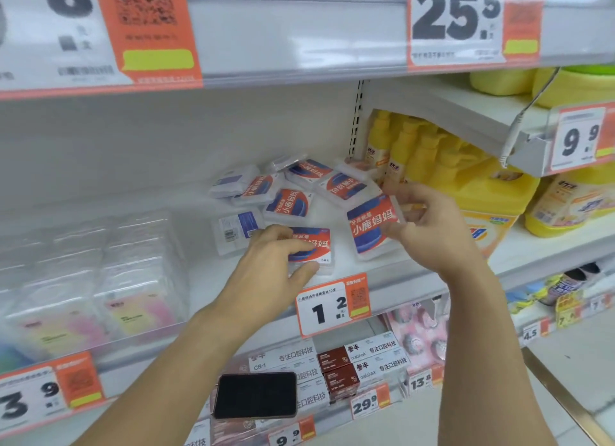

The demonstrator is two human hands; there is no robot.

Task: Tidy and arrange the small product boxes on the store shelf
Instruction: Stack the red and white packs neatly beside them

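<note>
white store shelf (pixel 382 272), price tags (pixel 332 307)

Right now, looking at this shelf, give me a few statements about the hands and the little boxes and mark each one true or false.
1. The right hand holds a small box with a red and blue label. True.
2. The left hand hangs idle, away from the shelf. False: its fingers and thumb grip a box at the shelf's front edge.
3. The boxes behind stand in a neat, straight row. False: they lie jumbled at different angles.
4. Yellow bottles stand to the right of the boxes. True.
5. The price tag below the boxes reads 9.9. False: it reads 1.2.
</note>
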